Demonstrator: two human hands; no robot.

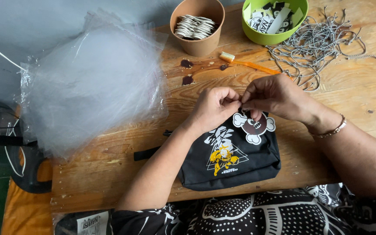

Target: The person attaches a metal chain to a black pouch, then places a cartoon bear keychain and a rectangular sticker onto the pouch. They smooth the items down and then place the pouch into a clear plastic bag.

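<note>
A black fabric pouch (236,163) with a white and yellow print lies on the wooden table's near edge. A skull-and-bones shaped charm (254,126) in dark brown and white hangs at its top edge. My left hand (214,106) and my right hand (275,96) meet just above the charm, fingertips pinched together on its small attachment, which is too small to make out. A thin bracelet is on my right wrist.
A stack of clear plastic bags (92,82) covers the table's left part. At the back stand a brown cup of round tags (197,27) and a green bowl of printed cards (275,19). An orange toothbrush (249,64) and a pile of ball chains (327,43) lie nearby.
</note>
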